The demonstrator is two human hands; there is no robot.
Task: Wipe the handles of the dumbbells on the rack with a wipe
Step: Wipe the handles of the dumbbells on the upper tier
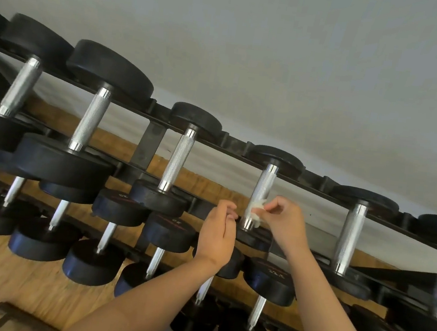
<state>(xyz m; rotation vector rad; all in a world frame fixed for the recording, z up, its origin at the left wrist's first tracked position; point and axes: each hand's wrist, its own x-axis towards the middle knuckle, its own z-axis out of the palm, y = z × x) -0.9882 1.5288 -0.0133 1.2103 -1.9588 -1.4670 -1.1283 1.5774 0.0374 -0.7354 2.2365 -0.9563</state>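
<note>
white wipe point(256, 210) against knurled steel dumbbell handle point(260, 192)

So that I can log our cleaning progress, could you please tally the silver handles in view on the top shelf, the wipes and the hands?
Top-shelf handles: 6
Wipe: 1
Hands: 2, the left hand and the right hand
Total: 9

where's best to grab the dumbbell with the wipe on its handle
Grip the bare knurled handle above the wipe, coming from the front and above: it spans the rack rails, while its round black heads look too wide to grip.
</note>
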